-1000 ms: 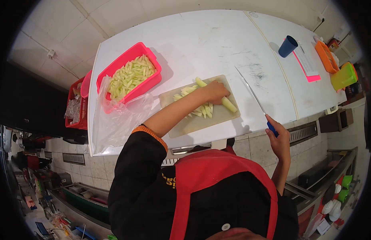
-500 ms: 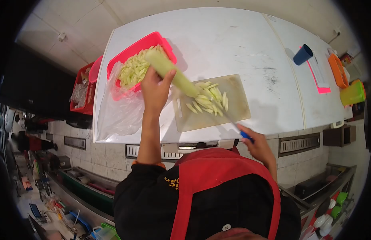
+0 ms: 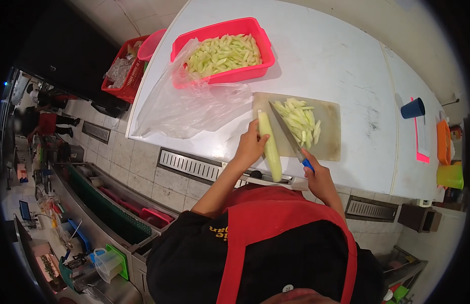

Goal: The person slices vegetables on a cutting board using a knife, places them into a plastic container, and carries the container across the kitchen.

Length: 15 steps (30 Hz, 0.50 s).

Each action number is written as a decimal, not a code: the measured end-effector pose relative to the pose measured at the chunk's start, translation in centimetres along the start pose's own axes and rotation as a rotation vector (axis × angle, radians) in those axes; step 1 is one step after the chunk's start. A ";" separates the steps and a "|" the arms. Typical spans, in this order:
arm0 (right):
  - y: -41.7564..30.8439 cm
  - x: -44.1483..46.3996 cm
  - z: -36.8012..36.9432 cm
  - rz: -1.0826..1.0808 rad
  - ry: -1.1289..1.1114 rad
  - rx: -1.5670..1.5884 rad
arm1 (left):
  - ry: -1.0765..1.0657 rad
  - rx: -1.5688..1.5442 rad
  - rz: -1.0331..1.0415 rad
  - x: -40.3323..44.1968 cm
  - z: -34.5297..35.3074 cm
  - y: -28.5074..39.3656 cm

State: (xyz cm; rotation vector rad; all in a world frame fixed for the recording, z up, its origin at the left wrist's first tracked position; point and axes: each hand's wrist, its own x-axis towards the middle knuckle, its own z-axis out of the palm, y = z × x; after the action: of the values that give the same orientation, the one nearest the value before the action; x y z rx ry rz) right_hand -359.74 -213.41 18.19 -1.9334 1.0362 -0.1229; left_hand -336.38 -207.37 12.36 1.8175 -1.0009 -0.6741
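Note:
My left hand (image 3: 252, 147) is closed round a long pale green peeled vegetable (image 3: 271, 152), which lies at the left side of the cutting board (image 3: 328, 137) and reaches past its near edge. In my right hand (image 3: 317, 173) is the blue handle of a knife (image 3: 286, 129). The blade lies over the board, pointing away and to the left, between the whole vegetable and a pile of cut pieces (image 3: 301, 119). Beyond, at the upper left, a pink tub (image 3: 245, 75) holds many more cut pieces.
A clear plastic bag (image 3: 194, 109) lies on the white table (image 3: 336, 50) by the tub. At the right are a dark blue cup (image 3: 413, 108), an orange basket (image 3: 443, 142) and a yellow-green container (image 3: 450, 176). A red crate (image 3: 126, 76) stands left; a person (image 3: 47, 124) is farther off.
The vegetable in my left hand has come down from above the tub and board to the board's left side. The knife has shifted left of the cut pieces. The view has turned.

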 end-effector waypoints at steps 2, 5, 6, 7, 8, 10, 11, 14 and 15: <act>-0.5 -0.2 0.3 0.019 0.013 -0.013 | -0.043 0.135 -0.027 -0.1 -0.7 1.7; -0.8 -0.8 1.1 -0.129 0.094 -0.048 | -0.042 0.308 0.090 0.1 -0.8 1.4; -0.7 -0.9 1.4 -0.139 0.088 -0.078 | -0.113 0.323 0.057 0.6 -1.0 1.2; -0.6 -1.0 1.8 -0.148 0.082 -0.108 | -0.182 0.340 0.024 0.8 -1.1 1.3; -0.4 -1.1 2.1 -0.159 0.076 -0.136 | -0.177 0.338 0.018 0.8 -1.1 1.5; -0.3 -1.4 2.5 -0.141 0.075 -0.174 | -0.166 0.339 0.011 0.9 -1.0 2.0; -0.2 -1.5 2.7 -0.131 0.077 -0.191 | -0.170 0.320 0.017 0.9 -0.9 2.0; -0.8 -2.2 2.3 -0.100 0.064 -0.244 | -0.171 0.285 0.039 0.6 -0.1 2.1; -1.2 -2.4 2.1 -0.073 0.049 -0.268 | -0.161 0.288 0.047 0.5 0.1 2.2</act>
State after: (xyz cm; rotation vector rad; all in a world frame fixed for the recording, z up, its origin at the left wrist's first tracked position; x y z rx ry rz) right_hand -359.60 -210.02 18.59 -2.2211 1.0579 -0.0760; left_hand -336.97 -208.38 14.33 2.0032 -1.2987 -0.6833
